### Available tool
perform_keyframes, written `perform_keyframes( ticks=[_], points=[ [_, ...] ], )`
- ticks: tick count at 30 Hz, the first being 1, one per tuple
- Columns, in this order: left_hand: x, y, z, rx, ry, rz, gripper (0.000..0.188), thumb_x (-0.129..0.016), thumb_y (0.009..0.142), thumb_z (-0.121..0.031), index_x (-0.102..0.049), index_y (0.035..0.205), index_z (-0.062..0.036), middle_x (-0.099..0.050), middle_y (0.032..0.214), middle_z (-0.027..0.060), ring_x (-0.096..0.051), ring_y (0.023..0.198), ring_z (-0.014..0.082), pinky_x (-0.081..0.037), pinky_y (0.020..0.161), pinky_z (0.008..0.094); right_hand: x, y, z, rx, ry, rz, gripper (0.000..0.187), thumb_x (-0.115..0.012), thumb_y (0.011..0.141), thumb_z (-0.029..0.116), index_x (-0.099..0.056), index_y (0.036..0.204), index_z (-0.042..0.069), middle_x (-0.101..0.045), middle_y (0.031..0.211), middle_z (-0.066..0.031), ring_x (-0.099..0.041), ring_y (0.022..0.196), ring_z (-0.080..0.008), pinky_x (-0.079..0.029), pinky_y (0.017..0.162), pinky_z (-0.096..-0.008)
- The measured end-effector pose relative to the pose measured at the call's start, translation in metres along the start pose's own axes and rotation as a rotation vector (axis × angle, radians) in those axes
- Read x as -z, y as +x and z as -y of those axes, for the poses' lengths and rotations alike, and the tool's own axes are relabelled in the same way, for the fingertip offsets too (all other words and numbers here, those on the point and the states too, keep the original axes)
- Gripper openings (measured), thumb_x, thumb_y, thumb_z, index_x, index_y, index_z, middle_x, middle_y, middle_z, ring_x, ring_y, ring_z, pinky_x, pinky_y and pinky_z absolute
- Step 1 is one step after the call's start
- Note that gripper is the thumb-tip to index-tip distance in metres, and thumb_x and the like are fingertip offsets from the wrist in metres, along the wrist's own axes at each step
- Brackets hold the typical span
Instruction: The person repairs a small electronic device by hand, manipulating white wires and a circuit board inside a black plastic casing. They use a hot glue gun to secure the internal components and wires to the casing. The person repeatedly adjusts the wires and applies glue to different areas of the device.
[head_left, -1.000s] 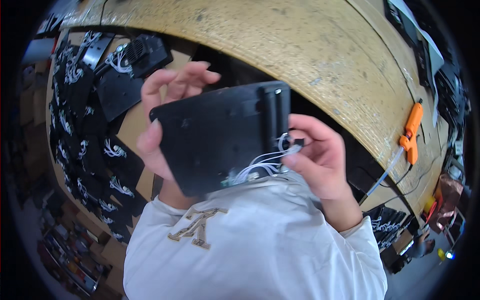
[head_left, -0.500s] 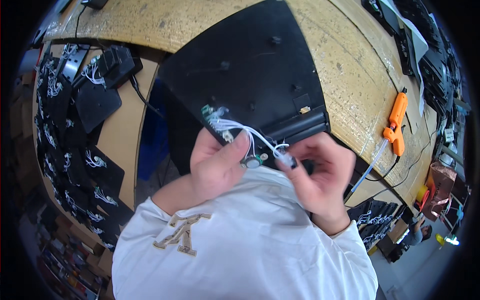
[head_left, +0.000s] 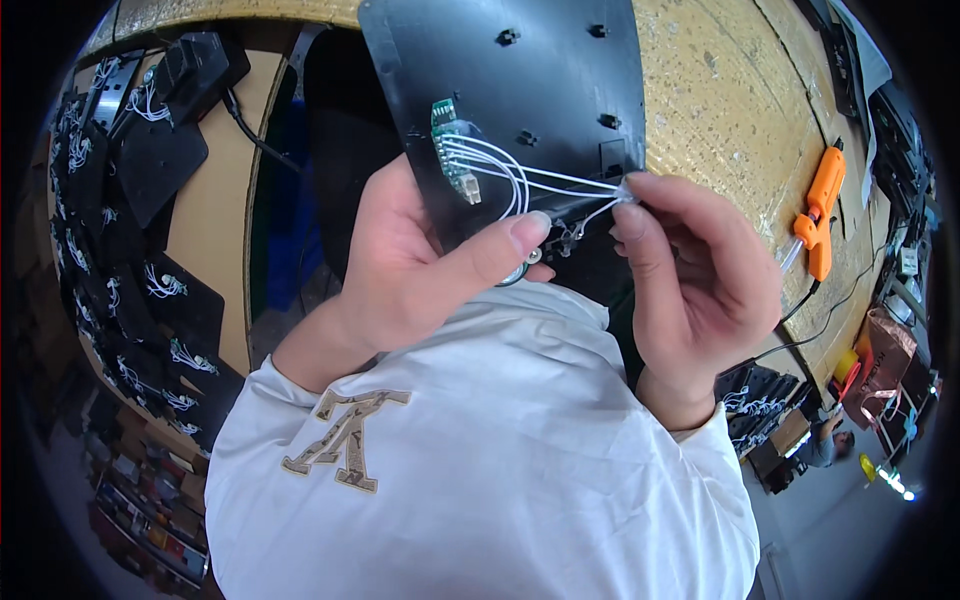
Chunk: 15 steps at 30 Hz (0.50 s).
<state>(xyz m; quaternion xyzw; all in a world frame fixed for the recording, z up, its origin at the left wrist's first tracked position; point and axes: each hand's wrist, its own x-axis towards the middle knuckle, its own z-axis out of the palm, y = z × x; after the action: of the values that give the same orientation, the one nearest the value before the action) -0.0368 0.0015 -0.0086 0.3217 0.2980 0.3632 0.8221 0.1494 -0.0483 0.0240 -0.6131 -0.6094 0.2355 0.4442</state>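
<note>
A curved black plastic panel (head_left: 560, 80) slants up in front of my body, its near part by my shirt. My left hand (head_left: 410, 250) grips its lower left side, with the thumb lying across the face. Fixed near that side is a narrow green circuit board (head_left: 447, 150) with white wires (head_left: 500, 158) running off it. My right hand (head_left: 705, 255) pinches the far ends of some wires at a small clear, glue-like blob (head_left: 625, 188), between thumb and index finger. A small round part (head_left: 515, 274) shows partly below my left thumb.
An orange glue gun (head_left: 824, 190) lies on the worn wooden table (head_left: 700, 100) at right. At left, cardboard (head_left: 225, 180) carries a black box (head_left: 205, 75) with a cable and several wired black plates (head_left: 190, 300). A person (head_left: 825, 440) is far off at right.
The panel has turned and shifted up. My right hand has moved up and right, drawing the wires straighter. My left thumb now reaches further right over the panel.
</note>
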Motion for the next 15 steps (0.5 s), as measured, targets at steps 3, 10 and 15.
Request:
perform_keyframes(
  ticks=[3, 10, 15],
  points=[
    [-0.0021, -0.0003, -0.0006, 0.004, 0.027, -0.053, 0.032, -0.066, 0.086, 0.006, -0.054, 0.116, 0.0042, -0.067, 0.104, 0.0113, -0.069, 0.086, 0.0145, -0.062, 0.071, 0.0287, -0.002, -0.0024, -0.0018, -0.032, 0.043, -0.028, 0.014, -0.065, 0.09, -0.007, -0.066, 0.104, -0.009, -0.069, 0.089, -0.0104, -0.064, 0.069, -0.0089, -0.052, 0.062, -0.0188],
    [-0.0024, 0.0026, 0.002, -0.021, 0.071, -0.083, 0.038, -0.067, 0.085, 0.005, -0.051, 0.119, 0.003, -0.067, 0.103, 0.0107, -0.068, 0.087, 0.0142, -0.063, 0.068, 0.0285, -0.0056, -0.0022, -0.003, 0.029, -0.01, -0.069, 0.016, -0.066, 0.088, -0.009, -0.065, 0.104, -0.009, -0.068, 0.095, -0.0132, -0.063, 0.073, -0.0108, -0.051, 0.063, -0.0203],
    [-0.004, 0.0031, -0.0029, 0.051, -0.015, -0.104, 0.034, -0.067, 0.088, -0.001, -0.051, 0.117, 0.0018, -0.065, 0.099, 0.0077, -0.066, 0.085, 0.0113, -0.062, 0.065, 0.0272, 0.0013, 0.004, -0.0001, 0.377, -0.207, -0.029, 0.029, -0.077, 0.064, -0.008, -0.072, 0.092, -0.001, -0.055, 0.086, -0.0085, -0.053, 0.07, -0.0164, -0.042, 0.061, -0.0248]
  ],
)
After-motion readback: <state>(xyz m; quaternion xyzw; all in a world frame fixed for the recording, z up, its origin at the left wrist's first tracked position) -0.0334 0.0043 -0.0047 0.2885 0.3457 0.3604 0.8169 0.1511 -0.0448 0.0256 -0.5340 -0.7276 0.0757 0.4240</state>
